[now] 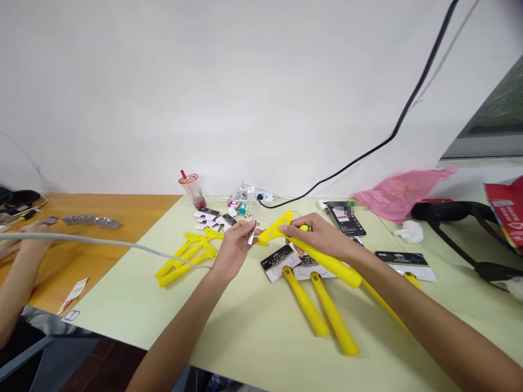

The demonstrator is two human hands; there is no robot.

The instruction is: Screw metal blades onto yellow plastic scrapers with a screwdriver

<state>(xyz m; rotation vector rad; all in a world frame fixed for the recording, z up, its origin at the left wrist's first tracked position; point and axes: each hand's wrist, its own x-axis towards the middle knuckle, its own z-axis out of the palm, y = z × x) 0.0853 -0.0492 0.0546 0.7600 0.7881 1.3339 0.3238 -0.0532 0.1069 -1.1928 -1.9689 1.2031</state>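
My left hand (235,245) is closed, pinching a thin, shiny flat strip (251,234) upright between thumb and fingers. Close to it, my right hand (312,234) grips a yellow scraper (335,265) near the neck. The scraper's flared head, with small screws, points toward the left hand. A green and yellow piece (305,228), perhaps a tool handle, shows at the right hand's fingers. Several similar yellow scrapers (183,258) lie in a heap left of my left hand. Two yellow handles (304,302) with black-and-white cards (280,262) lie below my right hand.
A drink cup (193,190) and a power strip (261,196) stand by the wall. A phone (346,219), pink bag (404,190) and black-framed item (453,218) are at right. A grey cable (102,241) crosses at left, where another person's arm (28,256) rests.
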